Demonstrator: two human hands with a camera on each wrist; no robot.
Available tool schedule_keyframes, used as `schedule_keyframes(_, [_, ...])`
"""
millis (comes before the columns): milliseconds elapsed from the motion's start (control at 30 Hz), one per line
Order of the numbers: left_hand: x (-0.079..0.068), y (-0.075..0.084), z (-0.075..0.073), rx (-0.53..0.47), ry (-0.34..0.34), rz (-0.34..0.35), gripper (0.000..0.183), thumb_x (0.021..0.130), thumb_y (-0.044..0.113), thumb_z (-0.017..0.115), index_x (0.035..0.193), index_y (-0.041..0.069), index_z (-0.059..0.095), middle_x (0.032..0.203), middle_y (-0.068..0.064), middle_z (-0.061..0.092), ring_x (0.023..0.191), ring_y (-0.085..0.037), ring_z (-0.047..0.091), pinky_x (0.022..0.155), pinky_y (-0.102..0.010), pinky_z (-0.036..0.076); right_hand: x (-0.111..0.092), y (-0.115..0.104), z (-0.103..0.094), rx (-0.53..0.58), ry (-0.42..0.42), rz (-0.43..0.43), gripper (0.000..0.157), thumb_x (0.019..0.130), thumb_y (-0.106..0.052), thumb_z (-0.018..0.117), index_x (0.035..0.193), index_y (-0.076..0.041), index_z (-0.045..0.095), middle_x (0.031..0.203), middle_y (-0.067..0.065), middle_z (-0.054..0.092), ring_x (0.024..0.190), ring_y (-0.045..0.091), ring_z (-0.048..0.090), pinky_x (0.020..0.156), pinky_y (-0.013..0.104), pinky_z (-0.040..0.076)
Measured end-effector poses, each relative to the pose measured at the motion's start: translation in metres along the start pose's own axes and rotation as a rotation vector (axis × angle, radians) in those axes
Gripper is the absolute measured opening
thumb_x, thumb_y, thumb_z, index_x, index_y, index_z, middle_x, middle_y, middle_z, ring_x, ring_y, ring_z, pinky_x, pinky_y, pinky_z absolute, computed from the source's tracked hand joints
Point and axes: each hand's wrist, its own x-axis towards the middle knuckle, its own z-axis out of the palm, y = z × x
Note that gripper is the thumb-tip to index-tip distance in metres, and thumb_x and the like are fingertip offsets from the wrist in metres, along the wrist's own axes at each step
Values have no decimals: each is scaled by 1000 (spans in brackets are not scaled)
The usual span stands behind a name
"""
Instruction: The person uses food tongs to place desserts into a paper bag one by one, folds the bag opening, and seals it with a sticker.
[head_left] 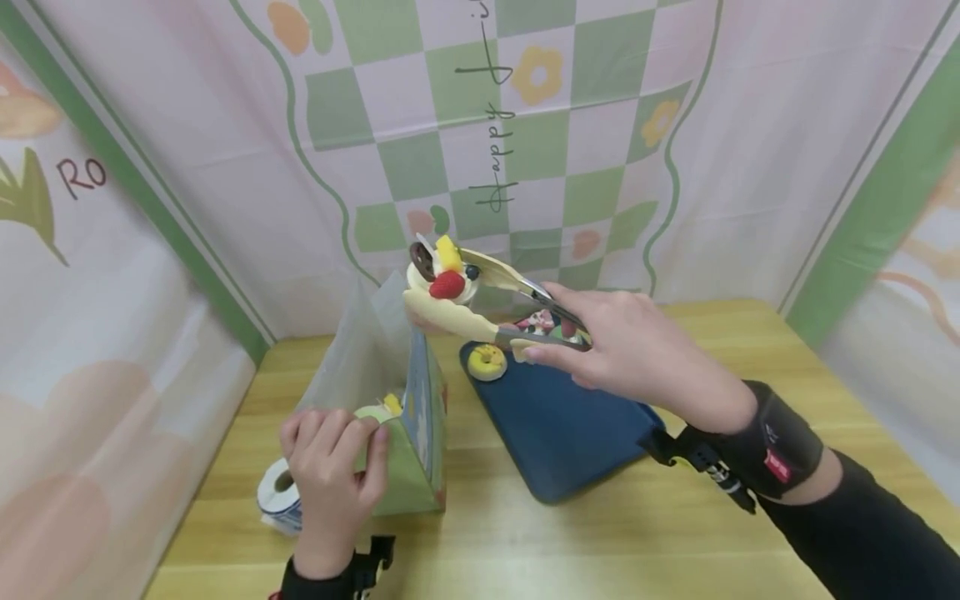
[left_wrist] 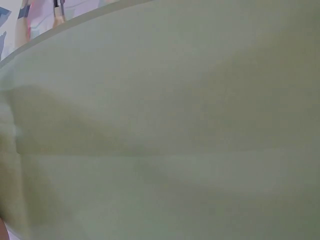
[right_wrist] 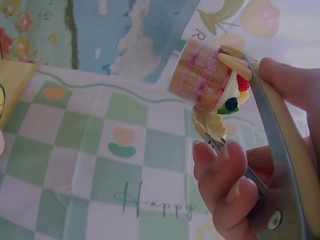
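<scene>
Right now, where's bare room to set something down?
Bare: navy tray, near half; wood-grain table in front of it, plus the strip between tray and green paper bag. Crowded: tray's far end, with yellow donut and part-hidden pastry; around the bag, with left hand and paper roll.

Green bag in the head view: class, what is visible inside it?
A yellow piece shows at the opening; the bag's front wall and left hand cover the rest.
</scene>
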Motion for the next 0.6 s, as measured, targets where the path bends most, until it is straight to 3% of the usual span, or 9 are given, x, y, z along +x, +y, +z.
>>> schedule_keyframes(167, [1,0,0,4,3,2,46,98,29,51,57,6,54,54,-3,44,57,-23,37,74,-42,27,6,-10,3,-30,56,-95,76,90,-61,57,147,-13,45,91,-3,66,72,9,58,69,32,47])
schedule_keyframes(400, [-1,0,1,11,-3,-7,47,98,30,51,58,6,54,54,-3,45,58,-23,37,75,-43,27,14,-22,8,-22,100,-185,75,88,-59,61,143,-11,48,82,-5,60,67,8,55,66,29,47])
schedule_keyframes(600, [0,0,1,13,-13,-15,48,98,31,50,57,6,54,54,-4,45,58,-23,36,75,-43,27,18,-32,10,10,112,-226,75,87,-58,64,141,-7,50,86,-10,64,72,4,60,71,29,51])
